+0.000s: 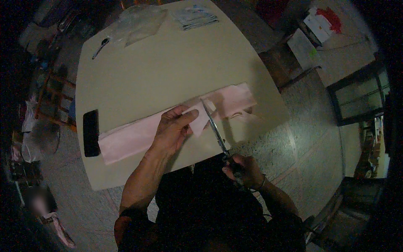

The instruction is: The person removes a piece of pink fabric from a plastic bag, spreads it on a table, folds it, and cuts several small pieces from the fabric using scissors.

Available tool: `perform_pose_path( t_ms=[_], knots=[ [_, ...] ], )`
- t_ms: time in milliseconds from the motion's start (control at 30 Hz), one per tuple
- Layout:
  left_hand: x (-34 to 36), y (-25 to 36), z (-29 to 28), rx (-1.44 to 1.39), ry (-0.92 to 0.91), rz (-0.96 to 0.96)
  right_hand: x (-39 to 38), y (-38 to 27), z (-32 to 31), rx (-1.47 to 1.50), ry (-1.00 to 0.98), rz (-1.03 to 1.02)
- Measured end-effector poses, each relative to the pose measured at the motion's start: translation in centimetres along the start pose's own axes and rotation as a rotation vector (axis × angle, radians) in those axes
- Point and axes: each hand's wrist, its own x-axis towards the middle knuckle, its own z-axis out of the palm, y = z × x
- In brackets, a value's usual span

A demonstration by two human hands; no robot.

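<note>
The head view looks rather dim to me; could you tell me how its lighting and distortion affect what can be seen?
Head view: dim and grainy, corners fading to black; the table edges bow from the fisheye; the pink cloth, scissors and both hands stay readable; a patch at lower left is blurred.

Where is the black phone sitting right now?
In the head view, the black phone lies on the left part of the pale table, right at the left end of the pink cloth strip, left of the left hand.
</note>
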Motion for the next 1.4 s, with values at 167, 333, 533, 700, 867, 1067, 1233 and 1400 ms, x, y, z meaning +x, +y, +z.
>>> perform_pose_path(
  t_ms=[167, 333, 533, 700, 867, 1067, 1233, 1400],
  knots=[
    [1.1, 0.2, 0.4, 0.010, 0.020, -0.009, 0.2, 2.7, -0.5, 0.256, -0.111, 0.074],
    [1.5, 1.0, 0.9, -0.030, 0.071, -0.001, 0.7, 3.1, -0.4, 0.071, -0.204, -0.022],
    [1.6, 0.8, 0.0, 0.047, 0.040, 0.014, 1.5, 2.6, 0.2, 0.135, -0.195, -0.034],
    [0.5, 0.3, -1.6, 0.119, 0.097, 0.006, 1.6, 1.9, 2.7, 0.298, -0.124, 0.022],
    [0.3, 0.3, -2.1, 0.112, 0.115, 0.010, 1.8, -1.7, 2.3, 0.185, -0.081, -0.016],
    [0.4, 0.8, -2.6, 0.108, 0.036, 0.007, 2.1, -0.8, 2.4, -0.013, -0.016, -0.173],
    [0.6, 1.0, -2.7, 0.157, 0.057, -0.012, 1.9, 1.5, 3.7, -0.064, 0.099, -0.258],
    [0.1, 1.3, -2.0, 0.131, 0.044, -0.005, 1.9, 0.6, 3.2, -0.116, 0.040, -0.197]
  ],
)
